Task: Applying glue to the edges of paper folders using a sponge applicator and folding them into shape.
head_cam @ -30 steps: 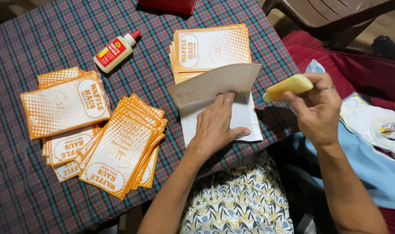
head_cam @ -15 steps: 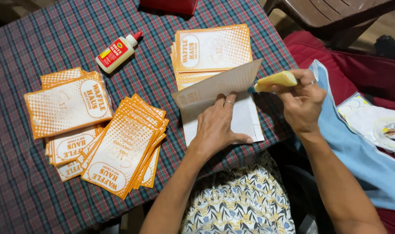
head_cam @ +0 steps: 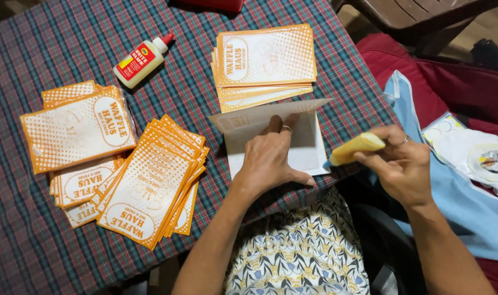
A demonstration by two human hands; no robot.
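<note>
Two hands are working at the near edge of the plaid-covered surface [head_cam: 19, 262], and we are seeing a gluing step in hand. Our left hand [head_cam: 271, 158] is lying flat and spread on a white paper bag [head_cam: 309, 145], its fingers pinning the sheet while the top flap is standing lifted just beyond the fingertips. Our right hand [head_cam: 404, 164] is clenched around a yellow glue stick [head_cam: 357, 148], holding it nearly level with its tip just beside the bag's right edge, at the rim of the surface; whether the tip is touching the paper we cannot tell. Beyond the bag a neat stack of orange printed bags [head_cam: 265, 60] is lying, and to the left a fanned pile [head_cam: 150, 186] and another pile [head_cam: 77, 131] are resting near each other. A white glue bottle with a red cap [head_cam: 142, 59] is lying on its side, well apart from both hands. We are judging that the next move is calling for a steady stroke along the open edge while the left hand is keeping the sheet from sliding, and then for pressing the flap down squarely.
</note>
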